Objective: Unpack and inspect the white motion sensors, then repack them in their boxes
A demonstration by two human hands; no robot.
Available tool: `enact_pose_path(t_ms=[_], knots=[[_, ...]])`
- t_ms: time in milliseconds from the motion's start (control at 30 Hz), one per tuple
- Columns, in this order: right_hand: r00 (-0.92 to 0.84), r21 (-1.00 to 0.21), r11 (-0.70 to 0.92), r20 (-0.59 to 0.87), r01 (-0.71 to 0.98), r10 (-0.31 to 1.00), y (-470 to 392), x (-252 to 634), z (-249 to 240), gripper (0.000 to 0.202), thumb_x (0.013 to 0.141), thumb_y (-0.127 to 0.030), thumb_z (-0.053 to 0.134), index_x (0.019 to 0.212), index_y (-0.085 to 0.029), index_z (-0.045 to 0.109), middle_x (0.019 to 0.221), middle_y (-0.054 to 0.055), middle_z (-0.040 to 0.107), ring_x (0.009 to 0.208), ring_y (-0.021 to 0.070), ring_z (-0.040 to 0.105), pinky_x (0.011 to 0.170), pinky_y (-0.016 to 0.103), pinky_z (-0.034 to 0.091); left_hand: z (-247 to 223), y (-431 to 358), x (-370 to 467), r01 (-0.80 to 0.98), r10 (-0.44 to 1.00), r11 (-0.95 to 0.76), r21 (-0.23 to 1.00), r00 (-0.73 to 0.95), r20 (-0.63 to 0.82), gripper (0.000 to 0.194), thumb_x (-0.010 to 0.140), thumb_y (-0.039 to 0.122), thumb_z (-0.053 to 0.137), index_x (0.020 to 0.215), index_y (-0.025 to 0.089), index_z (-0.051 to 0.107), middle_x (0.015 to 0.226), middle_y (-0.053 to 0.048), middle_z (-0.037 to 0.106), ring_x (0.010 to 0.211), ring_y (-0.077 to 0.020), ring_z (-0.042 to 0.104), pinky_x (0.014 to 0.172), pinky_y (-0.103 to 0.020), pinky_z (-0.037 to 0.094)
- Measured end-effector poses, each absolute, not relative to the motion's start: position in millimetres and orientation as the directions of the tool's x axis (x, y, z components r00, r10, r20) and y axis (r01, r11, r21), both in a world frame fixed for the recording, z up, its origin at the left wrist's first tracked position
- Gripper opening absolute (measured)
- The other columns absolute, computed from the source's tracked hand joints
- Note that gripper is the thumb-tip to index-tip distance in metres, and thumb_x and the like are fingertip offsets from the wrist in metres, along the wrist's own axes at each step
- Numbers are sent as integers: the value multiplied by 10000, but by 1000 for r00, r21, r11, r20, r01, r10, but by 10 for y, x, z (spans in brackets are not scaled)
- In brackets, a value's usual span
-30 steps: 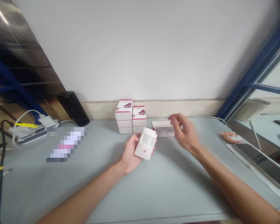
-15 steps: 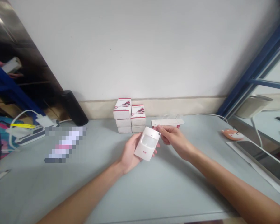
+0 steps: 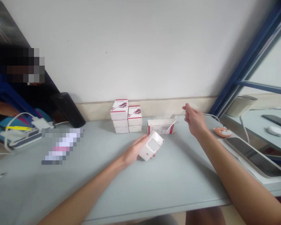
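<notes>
Left hand (image 3: 133, 151) first: from my distant seat I had it closed around a white device (image 3: 151, 146), gripping its left side, with fingertips showing past the lower right edge. The device sat tilted just above the middle front of the grey desk (image 3: 121, 190), its pale window and small red mark facing up toward my view. I had the right hand (image 3: 194, 118) raised farther back and to the right, its fingers curled shut in a pinch on a thin white strand (image 3: 174, 124). The strand slanted down, taut-looking, toward the device's upper right corner; the join was too small for me to tell.

Behind the strand I saw a red and white carton (image 3: 159, 127) lying lengthwise near the wall, with a raised flap at its right end. To its left, a little apart, stood two columns of small boxes (image 3: 121, 116), the left column taller than the right. Farther left I made out a black cylinder (image 3: 72, 111), a power strip (image 3: 28, 139) with a white adapter (image 3: 42, 123) on it, and a flat object (image 3: 63, 147) blurred by pixels. On the right lay an orange and white item (image 3: 223, 132), near a dark-screened device (image 3: 254, 156) on a white sheet. Another person's forearm (image 3: 4, 107) showed at the far left.
</notes>
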State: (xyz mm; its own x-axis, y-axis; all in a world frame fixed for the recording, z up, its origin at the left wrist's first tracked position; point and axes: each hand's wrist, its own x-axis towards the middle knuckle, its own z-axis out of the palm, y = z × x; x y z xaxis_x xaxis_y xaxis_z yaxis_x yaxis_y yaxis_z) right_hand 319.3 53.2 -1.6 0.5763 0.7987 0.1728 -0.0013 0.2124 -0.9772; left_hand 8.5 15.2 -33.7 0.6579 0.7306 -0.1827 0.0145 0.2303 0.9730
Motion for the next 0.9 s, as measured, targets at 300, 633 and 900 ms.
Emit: enact_pose_path(t_ms=[300,633,900], knots=[[722,-968,239,110,-79,684,704,3637,-180,497,793,-693,790,793,-225,622,538,-100,294,474,84,274,408,237,249,-263,259,-20,63,699,243,968,681,-220,528,979,656,582,1172,173,668,1025,-163,785,812,-251,748,763,-342,529],[569,-957,263,150,-122,809,737,3673,-322,514,771,-694,814,866,-200,710,705,-42,480,546,69,405,451,202,352,-286,390,-115,-74,569,400,914,801,-184,524,988,399,455,1381,86,606,1138,-230,771,916,-311,739,890,-418,498],[486,-943,270,147,-194,862,725,3618,-331,541,764,-696,811,988,-209,739,768,-36,532,575,68,452,483,198,383,-306,480,-103,-121,530,459,880,833,-161,517,955,355,474,1391,92,566,1097,-219,769,835,-288,722,820,-389,477]])
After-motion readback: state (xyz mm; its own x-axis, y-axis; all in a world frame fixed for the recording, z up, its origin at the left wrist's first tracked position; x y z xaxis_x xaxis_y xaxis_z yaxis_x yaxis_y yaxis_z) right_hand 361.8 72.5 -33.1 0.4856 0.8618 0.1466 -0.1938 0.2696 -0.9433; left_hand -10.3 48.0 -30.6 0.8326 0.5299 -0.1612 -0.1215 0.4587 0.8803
